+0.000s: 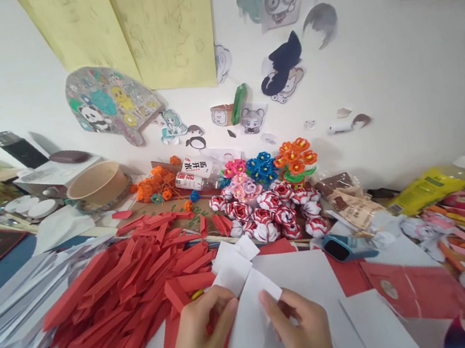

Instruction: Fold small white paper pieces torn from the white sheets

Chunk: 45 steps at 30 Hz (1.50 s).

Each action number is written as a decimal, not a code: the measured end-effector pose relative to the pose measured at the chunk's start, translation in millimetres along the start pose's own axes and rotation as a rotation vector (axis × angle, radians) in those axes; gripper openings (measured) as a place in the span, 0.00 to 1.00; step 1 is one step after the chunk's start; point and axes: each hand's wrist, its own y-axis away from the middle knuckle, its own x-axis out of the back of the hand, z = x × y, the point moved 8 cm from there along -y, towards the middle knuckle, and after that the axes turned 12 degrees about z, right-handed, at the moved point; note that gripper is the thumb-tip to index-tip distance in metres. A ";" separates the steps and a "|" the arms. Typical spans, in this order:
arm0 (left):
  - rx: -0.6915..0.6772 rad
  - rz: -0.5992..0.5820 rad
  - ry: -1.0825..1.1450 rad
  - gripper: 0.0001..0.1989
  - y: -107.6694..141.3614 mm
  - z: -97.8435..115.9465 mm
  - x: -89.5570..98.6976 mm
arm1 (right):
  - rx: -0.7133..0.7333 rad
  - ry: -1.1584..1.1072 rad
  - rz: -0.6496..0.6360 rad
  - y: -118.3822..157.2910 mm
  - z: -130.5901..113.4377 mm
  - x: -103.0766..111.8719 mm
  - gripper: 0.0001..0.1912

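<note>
Between my two hands is a small white sheet of paper [252,318], tilted over the work surface. My left hand [207,331] pinches its left edge between thumb and fingers. On its right side, the thumb of my right hand [303,327] lies on top with the fingers curled behind. More small white paper pieces [232,268] show just beyond the held sheet. Larger white sheets [305,274] lie underneath, over red paper [350,276]. Close to my left hand is a big heap of folded red paper strips [124,297].
Folded white strips [14,332] pile up at far left. Red-and-white paper flowers [269,212] stand behind my hands, with orange flowers [295,155] above them. A blue smartwatch [347,247], a yellow packet [429,190] and a round tub [97,186] lie around. The wall carries cutouts.
</note>
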 end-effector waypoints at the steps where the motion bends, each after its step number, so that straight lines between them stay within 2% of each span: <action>1: -0.001 0.003 -0.005 0.15 -0.7 -1.0 0.7 | -0.028 -0.004 0.005 -2.0 3.9 0.2 0.25; 5: -0.019 -0.016 -0.027 0.13 2.1 -1.6 -0.7 | -0.087 0.005 0.007 -5.2 12.2 1.7 0.25; 8: -0.037 -0.020 -0.047 0.12 6.3 0.8 -1.8 | -0.084 0.007 -0.014 -1.5 9.4 1.3 0.26; 17: -0.172 0.067 -0.107 0.11 18.0 18.7 7.0 | 0.082 -0.010 -0.147 14.6 -14.5 0.0 0.21; 23: -0.284 0.123 -0.156 0.11 28.4 29.8 13.4 | 0.290 -0.063 -0.194 25.8 -35.9 -1.1 0.20; 30: -0.307 0.124 -0.173 0.11 29.2 29.8 8.0 | 0.176 -0.086 -0.228 20.5 -8.2 -17.0 0.22; 32: -0.334 0.117 -0.177 0.11 29.7 30.2 5.1 | 0.180 -0.124 -0.232 16.5 -7.5 -16.8 0.22; 37: -0.412 0.048 -0.150 0.09 33.1 29.9 -6.6 | 0.326 -0.226 -0.187 12.8 -25.2 -5.9 0.21; 42: -0.357 0.106 -0.047 0.11 31.5 24.4 -5.9 | 0.379 -0.218 -0.196 19.3 -30.7 -6.9 0.17; 45: -0.342 0.122 0.001 0.11 31.4 24.4 -4.4 | 0.414 -0.209 -0.135 23.7 -32.0 -4.1 0.15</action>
